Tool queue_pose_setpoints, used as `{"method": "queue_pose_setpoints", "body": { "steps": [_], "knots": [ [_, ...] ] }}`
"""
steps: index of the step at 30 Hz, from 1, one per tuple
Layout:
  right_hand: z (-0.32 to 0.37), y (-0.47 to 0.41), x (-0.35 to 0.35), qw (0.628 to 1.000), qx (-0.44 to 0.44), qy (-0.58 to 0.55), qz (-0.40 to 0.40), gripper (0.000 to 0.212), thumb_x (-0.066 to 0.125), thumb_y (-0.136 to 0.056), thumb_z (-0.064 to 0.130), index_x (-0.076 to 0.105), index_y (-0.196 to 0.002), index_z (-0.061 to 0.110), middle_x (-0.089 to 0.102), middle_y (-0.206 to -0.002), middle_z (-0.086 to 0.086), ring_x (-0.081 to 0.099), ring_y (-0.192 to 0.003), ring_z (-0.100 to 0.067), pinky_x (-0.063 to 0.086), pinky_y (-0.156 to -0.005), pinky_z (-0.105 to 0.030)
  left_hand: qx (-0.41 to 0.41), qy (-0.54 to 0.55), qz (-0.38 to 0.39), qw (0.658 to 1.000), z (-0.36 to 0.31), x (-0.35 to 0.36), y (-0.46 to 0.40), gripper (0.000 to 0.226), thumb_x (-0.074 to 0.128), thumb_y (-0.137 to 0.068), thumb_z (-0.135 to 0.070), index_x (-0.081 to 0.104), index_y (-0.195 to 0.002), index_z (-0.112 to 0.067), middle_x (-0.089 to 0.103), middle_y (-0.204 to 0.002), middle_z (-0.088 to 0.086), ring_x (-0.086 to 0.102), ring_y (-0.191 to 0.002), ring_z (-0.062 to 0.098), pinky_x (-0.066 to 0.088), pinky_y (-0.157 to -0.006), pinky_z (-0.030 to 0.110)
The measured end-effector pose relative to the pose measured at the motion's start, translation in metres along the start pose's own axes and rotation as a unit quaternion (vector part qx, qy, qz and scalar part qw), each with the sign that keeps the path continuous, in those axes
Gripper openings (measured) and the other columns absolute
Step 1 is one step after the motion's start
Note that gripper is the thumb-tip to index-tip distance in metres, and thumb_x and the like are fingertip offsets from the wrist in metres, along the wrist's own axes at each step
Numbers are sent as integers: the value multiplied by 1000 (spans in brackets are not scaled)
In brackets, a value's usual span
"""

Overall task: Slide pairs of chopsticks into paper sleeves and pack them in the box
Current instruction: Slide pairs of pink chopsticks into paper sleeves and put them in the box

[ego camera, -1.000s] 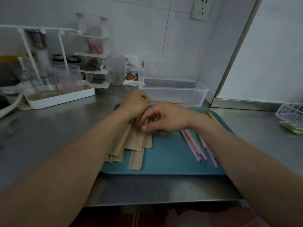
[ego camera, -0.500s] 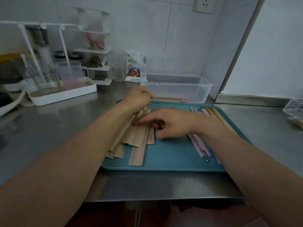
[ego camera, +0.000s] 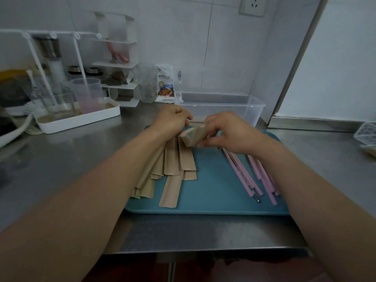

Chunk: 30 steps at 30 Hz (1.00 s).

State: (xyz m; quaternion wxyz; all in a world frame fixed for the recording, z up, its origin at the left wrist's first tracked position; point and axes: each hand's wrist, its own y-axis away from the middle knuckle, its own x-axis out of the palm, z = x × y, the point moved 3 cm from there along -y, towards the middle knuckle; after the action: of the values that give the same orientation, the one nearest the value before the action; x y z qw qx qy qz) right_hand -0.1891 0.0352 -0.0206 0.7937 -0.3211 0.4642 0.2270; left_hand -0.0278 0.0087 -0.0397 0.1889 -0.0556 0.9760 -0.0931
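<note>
Right hand (ego camera: pixel 230 132) pinches a lifted paper sleeve (ego camera: pixel 193 136).

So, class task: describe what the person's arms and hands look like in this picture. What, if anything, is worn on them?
Both forearms are bare to the frame's bottom edge: no sleeves, gloves or bandages show. The left hand and right hand show no rings, and neither wrist shows a watch or bracelet. Fingernails are too blurred to judge.

Brushed, dully reflective steel counter (ego camera: pixel 85 159); smooth matt teal plastic tray (ego camera: pixel 213 200); matt brown paper sleeves (ego camera: pixel 173 169); smooth pink chopsticks (ego camera: pixel 244 178); clear glossy plastic box (ego camera: pixel 234 106).
</note>
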Motion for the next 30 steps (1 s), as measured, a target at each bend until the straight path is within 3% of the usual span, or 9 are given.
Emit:
{"method": "queue_pose_setpoints", "body": {
  "steps": [5, 8, 11, 13, 16, 19, 23, 26, 30],
  "knots": [
    [-17, 5, -26, 969, 136, -183, -90, 19, 68, -93, 9, 68, -96, -9, 66, -72, -4, 61, -54, -7, 50, -48, -23, 1, 46, 27, 999, -6, 1, 1, 67, 26, -100, -57, 74, -91, -12, 74, -89, 8, 66, -82, 17, 42, -70, 31],
    [-27, 10, -31, 920, 187, -340, -64, 14, 63, -96, 13, 69, -99, 1, 68, -80, -4, 61, -62, -12, 46, -50, -20, 9, 66, 75, 995, -6, 6, 1, 69, 27, -95, -66, 76, -85, -19, 75, -86, 5, 70, -87, 19, 48, -87, 37],
    [-33, 12, -31, 868, 229, -435, -71, 11, 61, -97, 16, 68, -96, 7, 66, -77, -3, 56, -59, -10, 42, -46, -16, 11, 71, 127, 989, -7, 9, 6, 66, 46, -82, -75, 76, -96, -17, 76, -93, 4, 71, -94, 19, 50, -95, 40],
    [-35, 13, -32, 846, 254, -462, -84, 10, 63, -96, 16, 66, -90, 9, 64, -75, -3, 54, -56, -9, 41, -44, -15, 35, 40, 152, 987, -10, 10, 10, 63, 64, -78, -65, 73, -101, -7, 74, -95, 12, 71, -89, 18, 52, -88, 33],
    [-38, 15, -32, 816, 298, -486, -94, 7, 66, -93, 14, 66, -96, 7, 65, -74, -4, 54, -54, -8, 41, -42, -15, 48, 23, 152, 987, -16, 13, 18, 27, 70, -88, -26, 69, -94, -1, 73, -80, 10, 67, -65, 3, 47, -64, 12],
    [-40, 17, -32, 801, 334, -480, -130, 20, 73, -88, 16, 66, -106, 10, 68, -86, -6, 60, -61, -13, 46, -46, -18, 29, 52, 140, 988, -14, 13, 18, 13, 67, -90, -15, 65, -84, -5, 64, -69, 8, 62, -54, 9, 50, -55, 14],
    [-51, 19, -43, 866, 301, -335, -217, 33, 80, -82, 16, 69, -113, 16, 73, -100, -4, 67, -81, -15, 50, -57, -21, 31, 4, 109, 994, -14, 8, 16, 10, 72, -87, -19, 69, -89, -10, 59, -64, 4, 57, -55, 10, 52, -55, 17],
    [-49, 17, -36, 925, 284, -227, -112, 16, 78, -85, 18, 76, -101, 13, 73, -86, -1, 63, -75, -12, 50, -54, -18, 27, 85, 45, 995, -17, 6, 16, 5, 72, -86, -16, 69, -89, -13, 60, -63, 2, 55, -54, 9, 55, -60, 22],
    [-32, 16, -18, 940, 238, -240, 53, 22, 73, -89, 23, 75, -100, 5, 75, -86, -7, 71, -75, -16, 55, -57, -25, 35, 230, 17, 972, -25, 7, 14, 15, 63, -92, -12, 59, -78, -12, 63, -76, 1, 62, -74, 12, 56, -73, 28]
  ]
}}
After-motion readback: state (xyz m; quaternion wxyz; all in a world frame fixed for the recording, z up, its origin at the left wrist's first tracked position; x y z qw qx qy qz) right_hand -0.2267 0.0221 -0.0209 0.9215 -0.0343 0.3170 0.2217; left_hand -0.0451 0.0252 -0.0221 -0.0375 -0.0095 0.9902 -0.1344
